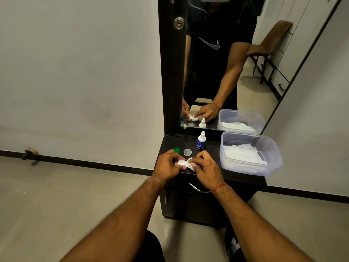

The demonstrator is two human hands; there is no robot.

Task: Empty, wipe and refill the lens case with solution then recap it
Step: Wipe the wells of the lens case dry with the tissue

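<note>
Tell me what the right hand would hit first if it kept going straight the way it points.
Probably the clear cap lying just beyond the right hand's fingers, with the green cap next. The hand may be raised above the counter, so it could pass over them.

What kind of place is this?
Probably a dressing corner in a home: a tall mirror stands over a small dark cabinet, and a solution bottle sits on its top.

Pale grey walls (75, 72) with black skirting (94, 164), beige floor (56, 205). Tall dark-framed mirror (245, 87) above a black cabinet (188, 207), with a brown chair (272, 40) reflected. Dim, even light.
</note>
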